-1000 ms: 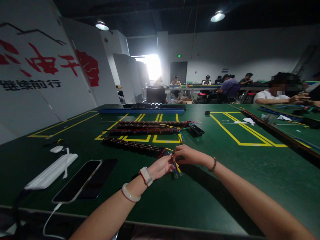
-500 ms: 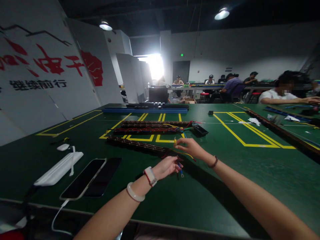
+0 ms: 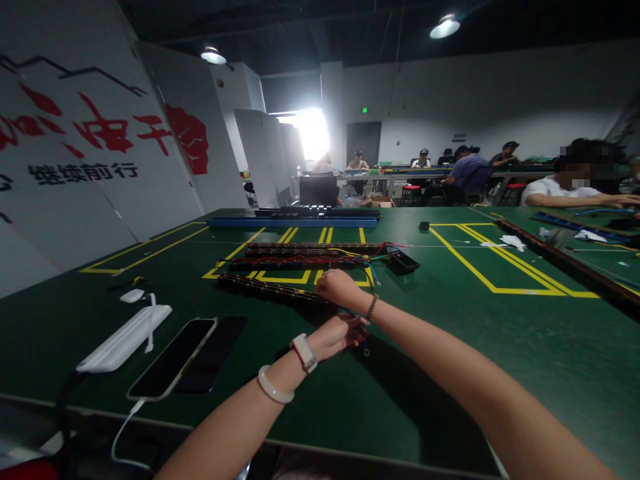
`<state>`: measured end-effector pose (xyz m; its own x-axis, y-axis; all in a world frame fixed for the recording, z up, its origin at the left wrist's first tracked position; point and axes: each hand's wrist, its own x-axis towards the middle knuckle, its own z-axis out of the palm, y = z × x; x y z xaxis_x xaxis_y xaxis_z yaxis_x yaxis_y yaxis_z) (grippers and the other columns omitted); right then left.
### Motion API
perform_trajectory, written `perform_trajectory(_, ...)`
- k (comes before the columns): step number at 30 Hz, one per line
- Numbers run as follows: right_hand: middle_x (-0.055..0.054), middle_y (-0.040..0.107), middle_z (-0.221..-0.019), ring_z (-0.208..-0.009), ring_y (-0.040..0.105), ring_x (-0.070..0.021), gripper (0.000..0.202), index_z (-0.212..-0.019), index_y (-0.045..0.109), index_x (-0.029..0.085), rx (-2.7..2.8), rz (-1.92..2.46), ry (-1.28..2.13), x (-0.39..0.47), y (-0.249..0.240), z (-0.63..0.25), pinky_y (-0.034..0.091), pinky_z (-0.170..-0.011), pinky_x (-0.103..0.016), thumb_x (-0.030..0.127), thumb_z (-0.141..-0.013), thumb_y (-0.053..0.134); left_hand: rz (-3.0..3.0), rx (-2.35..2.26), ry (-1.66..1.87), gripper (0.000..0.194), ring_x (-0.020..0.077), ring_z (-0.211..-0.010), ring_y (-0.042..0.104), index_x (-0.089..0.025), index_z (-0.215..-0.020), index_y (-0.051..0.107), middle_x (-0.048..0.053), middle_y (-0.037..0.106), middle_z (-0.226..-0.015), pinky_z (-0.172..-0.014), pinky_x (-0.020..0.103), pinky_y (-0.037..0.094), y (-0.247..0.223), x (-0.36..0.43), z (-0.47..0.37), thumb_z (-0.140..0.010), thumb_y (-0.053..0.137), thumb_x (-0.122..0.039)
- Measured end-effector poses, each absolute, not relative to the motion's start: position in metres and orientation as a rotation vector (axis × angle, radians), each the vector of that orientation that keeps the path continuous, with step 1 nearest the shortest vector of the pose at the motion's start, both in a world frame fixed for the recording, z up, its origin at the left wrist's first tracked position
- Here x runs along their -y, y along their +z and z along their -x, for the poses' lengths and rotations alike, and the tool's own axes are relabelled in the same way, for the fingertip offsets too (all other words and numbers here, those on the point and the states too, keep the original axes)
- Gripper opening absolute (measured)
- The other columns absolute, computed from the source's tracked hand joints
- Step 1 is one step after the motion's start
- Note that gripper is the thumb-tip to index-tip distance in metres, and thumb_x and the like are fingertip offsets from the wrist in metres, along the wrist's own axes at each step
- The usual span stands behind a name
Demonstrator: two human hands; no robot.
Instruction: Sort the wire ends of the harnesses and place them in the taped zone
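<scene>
My left hand (image 3: 340, 335) is closed on a blue wire (image 3: 367, 345) whose ring end hangs below the fingers. Just above it, my right hand (image 3: 340, 288) is curled over the right end of the nearest dark strip (image 3: 270, 285); a small yellow bit shows at its fingertips, and what the fingers hold is too small to name. Behind lie more dark strips (image 3: 310, 248) with red, yellow, green and blue wires. A black box-shaped part (image 3: 403, 261) sits at their right end.
Two phones (image 3: 173, 359) (image 3: 215, 353) and a white power strip (image 3: 125, 339) lie at the left. Blue and black bars (image 3: 295, 222) rest at the far edge. A long dark strip (image 3: 565, 263) lies at right, near a person in white (image 3: 565, 190).
My right hand has moved left from beside the strip's end to over it. The yellow wire it was near is no longer in sight at the right. My left hand has barely moved.
</scene>
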<state>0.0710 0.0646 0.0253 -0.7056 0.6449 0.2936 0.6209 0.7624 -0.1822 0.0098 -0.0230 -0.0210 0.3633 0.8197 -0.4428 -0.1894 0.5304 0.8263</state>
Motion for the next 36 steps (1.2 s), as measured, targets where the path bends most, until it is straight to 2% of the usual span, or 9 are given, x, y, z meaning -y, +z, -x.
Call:
perform_trajectory(3,-0.007,0.067,-0.083,-0.08,0.059,-0.0174,0.018,-0.086,0.071,0.016,2.65,0.999,0.073,-0.063,0.023,-0.067,0.037,-0.071,-0.026,0.022,-0.084,0.055,-0.749,-0.973,0.743,0.013,0.0083,-0.053,0.053,-0.008,-0.086,0.059,0.007,0.061,-0.07,-0.05,0.019,0.035,-0.025,0.021,-0.009,-0.088,0.052,-0.019)
perform_trajectory(9,-0.008,0.066,-0.1,-0.094,0.058,-0.0189,0.033,-0.104,0.068,0.019,2.52,0.991,0.145,-0.058,0.028,-0.085,0.038,-0.082,-0.027,0.043,-0.089,0.053,-0.746,-0.992,0.745,0.014,0.0087,-0.056,0.054,-0.007,-0.089,0.059,0.008,0.061,-0.072,-0.052,0.019,0.037,-0.017,0.024,-0.01,-0.089,0.049,-0.016)
perform_trajectory(15,-0.007,0.066,-0.099,-0.086,0.059,-0.0134,0.029,-0.102,0.067,0.017,2.322,1.101,0.38,-0.051,0.026,-0.142,0.042,-0.075,-0.022,0.035,-0.092,0.048,-0.746,-0.944,0.718,0.016,0.0079,-0.057,0.054,-0.007,-0.095,0.056,0.008,0.061,-0.076,-0.055,0.019,0.038,-0.014,0.026,-0.008,-0.091,0.042,-0.012)
perform_trajectory(20,-0.008,0.067,-0.092,-0.082,0.06,-0.0165,0.031,-0.096,0.07,0.015,2.39,1.24,0.465,-0.044,-0.006,-0.187,0.042,-0.073,-0.025,0.039,-0.088,0.051,-0.774,-0.959,0.713,0.015,0.0085,-0.06,0.055,-0.006,-0.096,0.054,0.01,0.061,-0.081,-0.057,0.02,0.039,-0.013,0.026,-0.007,-0.092,0.043,-0.015)
perform_trajectory(25,-0.006,0.068,-0.086,-0.071,0.06,-0.0144,0.031,-0.093,0.069,0.013,2.236,1.255,0.852,-0.035,-0.033,-0.199,0.042,-0.064,-0.023,0.037,-0.087,0.051,-0.815,-0.992,0.7,0.015,0.0079,-0.061,0.055,-0.007,-0.096,0.053,0.008,0.06,-0.08,-0.059,0.02,0.039,-0.009,0.028,-0.009,-0.092,0.041,-0.015)
perform_trajectory(28,-0.005,0.068,-0.084,-0.071,0.059,-0.0143,0.027,-0.089,0.069,0.013,2.149,1.254,0.897,-0.032,-0.037,-0.197,0.043,-0.065,-0.023,0.034,-0.085,0.054,-0.883,-1.039,0.692,0.016,0.0066,-0.056,0.052,-0.008,-0.094,0.051,0.007,0.059,-0.077,-0.053,0.018,0.035,-0.007,0.028,-0.007,-0.093,0.042,-0.022)
perform_trajectory(33,-0.005,0.068,-0.088,-0.076,0.061,-0.015,0.022,-0.089,0.068,0.013,2.137,1.222,0.878,-0.033,-0.036,-0.195,0.043,-0.069,-0.024,0.03,-0.085,0.054,-1.255,-1.277,0.507,0.032,0.004,-0.037,0.031,-0.01,-0.094,0.054,0.0,0.053,-0.061,-0.04,0.019,0.018,0.001,0.024,0.005,-0.093,0.039,-0.038)
perform_trajectory(36,-0.005,0.068,-0.089,-0.079,0.061,-0.0152,0.022,-0.09,0.068,0.013,2.129,1.217,0.868,-0.033,-0.036,-0.196,0.043,-0.072,-0.024,0.03,-0.084,0.055,-1.573,-1.372,0.346,0.038,0.0067,-0.04,0.037,-0.01,-0.083,0.062,0.001,0.051,-0.056,-0.042,0.02,0.026,0.008,0.02,0.015,-0.089,0.043,-0.043)
